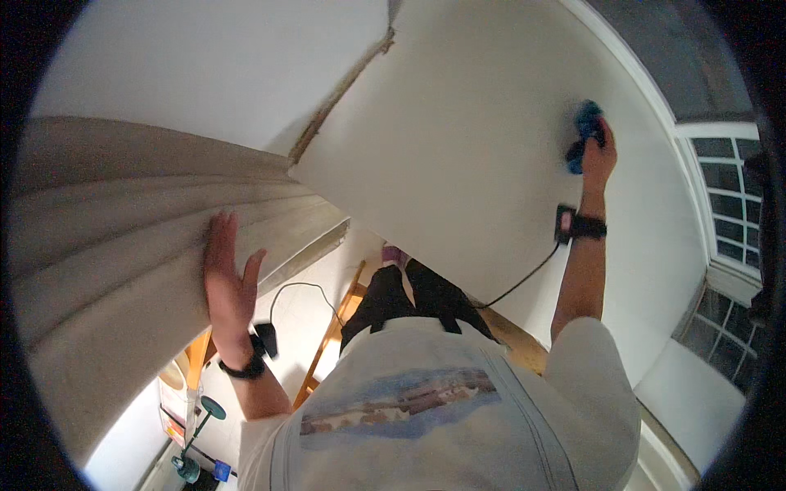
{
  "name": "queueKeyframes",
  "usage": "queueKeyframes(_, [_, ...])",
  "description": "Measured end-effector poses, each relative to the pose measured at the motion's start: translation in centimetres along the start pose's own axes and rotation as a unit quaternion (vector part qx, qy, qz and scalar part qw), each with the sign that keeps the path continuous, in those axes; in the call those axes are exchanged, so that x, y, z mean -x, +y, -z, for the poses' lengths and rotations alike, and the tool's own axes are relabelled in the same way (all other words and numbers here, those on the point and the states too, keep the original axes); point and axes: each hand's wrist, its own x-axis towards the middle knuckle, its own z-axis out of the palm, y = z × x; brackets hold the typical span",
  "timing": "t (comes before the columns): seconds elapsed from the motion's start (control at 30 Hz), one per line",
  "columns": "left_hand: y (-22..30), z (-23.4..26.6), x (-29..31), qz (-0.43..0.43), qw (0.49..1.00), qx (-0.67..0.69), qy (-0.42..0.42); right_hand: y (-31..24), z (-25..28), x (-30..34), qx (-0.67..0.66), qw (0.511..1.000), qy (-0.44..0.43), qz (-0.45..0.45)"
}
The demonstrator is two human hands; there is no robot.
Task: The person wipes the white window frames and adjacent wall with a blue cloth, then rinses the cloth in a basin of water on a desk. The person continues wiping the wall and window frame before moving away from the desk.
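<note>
My right hand [599, 164] is closed around a crumpled blue cloth [587, 119], pressed against a broad white panel [467, 139] toward its right side. The cloth is slightly blurred, and its exact kind is hard to make out. On the left, my left hand [231, 282] lies with fingers stretched out against a beige ridged moulding [131, 233], holding nothing. Both wrists carry black bands with small dark boxes, and thin cables run from them toward my waist.
A rough brown edge [344, 94] runs between the white panel and the pale wall. Wooden ladder-like rails [330, 335] stand beside my legs. Paned windows [729, 196] are at the right. A dark green lamp-like object [211, 407] is low at the left.
</note>
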Motion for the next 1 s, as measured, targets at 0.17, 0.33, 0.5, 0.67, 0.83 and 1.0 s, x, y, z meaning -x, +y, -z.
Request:
queueKeyframes(0.17, [-0.4,-1.9,6.9,-0.027,0.974,-0.072,0.215,8.8,0.5,-2.5,0.428,0.897,0.086,0.064])
queueKeyframes(0.33, [-4.7,-3.3,4.0,-0.002,0.952,-0.219,0.215,-3.6,-17.2,6.6,0.254,0.930,-0.060,0.258])
queueKeyframes(0.5, [-7.3,-1.5,-1.9,0.076,0.961,-0.261,0.055,-17.3,-28.3,23.2,-0.120,0.840,-0.321,0.422])
queueKeyframes(0.67, [-8.4,-0.7,-4.6,0.056,0.956,-0.270,0.105,-16.5,-20.9,24.3,-0.225,0.783,-0.523,0.252])
queueKeyframes(0.83, [-8.6,-1.5,-3.9,0.016,0.958,-0.247,0.147,-0.2,0.4,7.5,-0.035,0.998,-0.051,0.027])
queueKeyframes(1.0, [-8.0,-1.6,-3.7,-0.007,0.956,-0.244,0.165,10.9,13.2,3.5,0.298,0.948,0.108,-0.031])
